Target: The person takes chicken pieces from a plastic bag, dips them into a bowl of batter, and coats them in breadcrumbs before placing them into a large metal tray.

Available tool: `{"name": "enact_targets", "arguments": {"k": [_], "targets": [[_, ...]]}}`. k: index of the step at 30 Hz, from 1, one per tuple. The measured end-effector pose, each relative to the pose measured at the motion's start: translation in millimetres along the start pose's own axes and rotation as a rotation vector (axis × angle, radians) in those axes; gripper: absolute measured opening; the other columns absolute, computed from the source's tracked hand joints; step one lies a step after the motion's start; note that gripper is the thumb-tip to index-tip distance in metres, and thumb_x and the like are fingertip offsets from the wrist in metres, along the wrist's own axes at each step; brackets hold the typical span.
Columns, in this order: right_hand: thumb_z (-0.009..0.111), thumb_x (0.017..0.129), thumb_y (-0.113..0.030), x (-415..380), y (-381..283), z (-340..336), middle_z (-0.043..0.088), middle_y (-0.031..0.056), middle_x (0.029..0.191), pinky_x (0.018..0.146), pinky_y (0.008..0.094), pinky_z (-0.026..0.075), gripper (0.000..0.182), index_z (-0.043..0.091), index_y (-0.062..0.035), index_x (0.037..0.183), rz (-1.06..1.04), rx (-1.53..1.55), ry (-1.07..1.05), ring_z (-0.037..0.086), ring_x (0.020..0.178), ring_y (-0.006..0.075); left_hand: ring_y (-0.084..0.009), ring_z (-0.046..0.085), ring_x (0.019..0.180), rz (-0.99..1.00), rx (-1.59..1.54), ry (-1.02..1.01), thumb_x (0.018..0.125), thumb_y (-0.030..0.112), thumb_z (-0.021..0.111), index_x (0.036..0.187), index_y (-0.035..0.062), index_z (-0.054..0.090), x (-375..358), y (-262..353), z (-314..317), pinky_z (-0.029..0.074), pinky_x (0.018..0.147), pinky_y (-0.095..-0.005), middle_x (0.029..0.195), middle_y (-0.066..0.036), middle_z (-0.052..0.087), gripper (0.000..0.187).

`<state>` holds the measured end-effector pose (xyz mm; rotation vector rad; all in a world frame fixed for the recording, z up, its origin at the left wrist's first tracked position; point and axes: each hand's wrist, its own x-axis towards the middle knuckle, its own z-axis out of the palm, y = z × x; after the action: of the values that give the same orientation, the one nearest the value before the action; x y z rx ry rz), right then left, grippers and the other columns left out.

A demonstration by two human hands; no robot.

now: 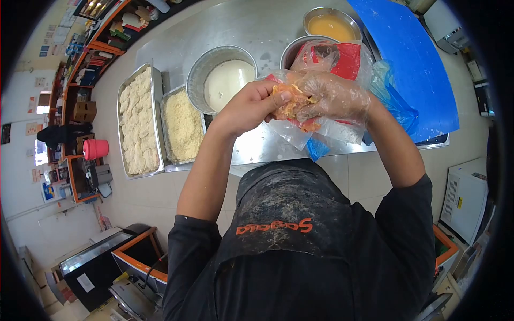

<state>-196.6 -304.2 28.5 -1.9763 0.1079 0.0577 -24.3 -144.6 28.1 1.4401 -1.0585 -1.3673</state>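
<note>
In front of me, over the steel table, a piece of raw, orange-pink meat (pixel 290 102) is held between both hands. My bare left hand (pixel 246 108) pinches its left side with thumb and fingers. My right hand (pixel 334 97), in a clear plastic glove, grips the other side; some of its fingers are hidden. Beneath and behind the hands lies a crumpled clear and red plastic bag (pixel 345 59). It partly covers a metal pot (pixel 292 53). Left of the hands stands a round metal pot (pixel 195 80) with white liquid batter.
A tray of pale crumbs (pixel 182 125) and a tray of coated pieces (pixel 140 115) stand at the left. Yellow liquid fills a metal bowl (pixel 311 20) at the back. A blue sheet (pixel 415 59) and a blue bag (pixel 399 109) lie right on the steel table (pixel 251 152).
</note>
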Motion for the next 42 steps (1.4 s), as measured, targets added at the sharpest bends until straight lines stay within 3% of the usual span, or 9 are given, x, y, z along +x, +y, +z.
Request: {"name": "enact_targets", "arguments": {"k": [10, 13, 19, 28, 31, 34, 37, 40, 42], "targets": [[0.074, 0.074, -0.027, 3, 0, -18, 0.066, 0.0140, 0.087, 0.077, 0.0377, 0.049, 0.036, 0.063, -0.0021, 0.098, -0.035, -0.207, -0.053, 0.064, 0.083, 0.0293, -0.0047, 0.046, 0.061, -0.080, -0.038, -0.137, 0.097, 0.036, 0.059, 0.088, 0.0052, 0.066, 13, 1, -10, 0.040, 0.055, -0.0220, 0.068, 0.004, 0.056, 0.033], [0.071, 0.077, -0.021, 5, 4, -28, 0.066, 0.0151, 0.088, 0.076, 0.0388, 0.049, 0.029, 0.064, -0.0036, 0.100, -0.074, -0.145, -0.017, 0.064, 0.084, 0.0317, -0.0117, 0.053, 0.064, 0.173, 0.276, 0.118, 0.095, 0.030, 0.061, 0.086, 0.0058, 0.066, 20, 5, 1, 0.044, 0.061, -0.0282, 0.070, 0.001, 0.058, 0.026], [0.063, 0.083, -0.010, 5, 11, -18, 0.063, 0.0141, 0.091, 0.079, 0.0392, 0.050, 0.025, 0.064, -0.0045, 0.107, -0.437, -0.679, 0.399, 0.064, 0.090, 0.0329, -0.0257, 0.057, 0.088, 0.594, 1.269, 0.315, 0.081, 0.016, 0.062, 0.097, 0.0118, 0.064, 25, 12, 15, 0.044, 0.076, -0.0397, 0.090, -0.004, 0.060, 0.017], [0.062, 0.082, -0.007, -28, 21, 3, 0.058, 0.0203, 0.120, 0.097, 0.0428, 0.047, 0.045, 0.058, -0.0031, 0.127, -0.309, -0.907, 0.161, 0.057, 0.116, 0.0348, -0.0249, 0.053, 0.100, 0.549, 1.399, 0.453, 0.078, 0.015, 0.065, 0.104, 0.0198, 0.066, 2, -46, 44, 0.042, 0.085, -0.0383, 0.105, -0.003, 0.058, 0.027], [0.064, 0.083, -0.014, -37, -13, -14, 0.059, 0.0201, 0.117, 0.097, 0.0436, 0.047, 0.049, 0.056, -0.0018, 0.129, 0.088, -0.432, 0.074, 0.058, 0.111, 0.0361, -0.0281, 0.053, 0.100, 0.426, 1.269, 0.499, 0.081, 0.015, 0.061, 0.104, 0.0120, 0.063, -4, -50, 50, 0.042, 0.084, -0.0403, 0.107, -0.007, 0.055, 0.023], [0.065, 0.082, -0.017, -42, 20, -19, 0.059, 0.0204, 0.115, 0.092, 0.0443, 0.048, 0.055, 0.053, -0.0075, 0.135, -0.065, -0.180, 0.248, 0.059, 0.106, 0.0370, -0.0325, 0.057, 0.091, 0.320, 0.907, 0.739, 0.084, 0.013, 0.061, 0.103, 0.0048, 0.063, 0, -64, 64, 0.046, 0.079, -0.0397, 0.099, -0.012, 0.059, 0.021], [0.068, 0.080, -0.023, -33, 40, -6, 0.061, 0.0221, 0.113, 0.089, 0.0446, 0.048, 0.062, 0.049, -0.0097, 0.138, -0.342, -1.115, 0.216, 0.060, 0.103, 0.0388, -0.0304, 0.063, 0.078, -0.143, 0.471, 0.518, 0.088, 0.014, 0.060, 0.101, -0.0017, 0.062, 0, -67, 72, 0.050, 0.068, -0.0370, 0.088, -0.014, 0.064, 0.021], [0.069, 0.080, -0.031, -25, -4, 12, 0.064, 0.0237, 0.102, 0.084, 0.0452, 0.049, 0.065, 0.049, -0.0085, 0.137, 0.153, -0.660, 0.270, 0.062, 0.095, 0.0395, -0.0195, 0.068, 0.078, -0.245, -0.498, 0.348, 0.091, 0.015, 0.056, 0.107, -0.0005, 0.062, 6, -58, 72, 0.049, 0.067, -0.0312, 0.089, -0.011, 0.069, 0.023], [0.069, 0.081, -0.036, -20, 3, 9, 0.065, 0.0234, 0.095, 0.080, 0.0457, 0.049, 0.065, 0.050, -0.0073, 0.135, 0.236, -0.620, 0.203, 0.063, 0.089, 0.0403, -0.0165, 0.066, 0.073, -0.190, -0.305, 0.394, 0.091, 0.015, 0.061, 0.102, -0.0034, 0.062, 7, -51, 78, 0.050, 0.063, -0.0303, 0.087, -0.010, 0.068, 0.022]]}}
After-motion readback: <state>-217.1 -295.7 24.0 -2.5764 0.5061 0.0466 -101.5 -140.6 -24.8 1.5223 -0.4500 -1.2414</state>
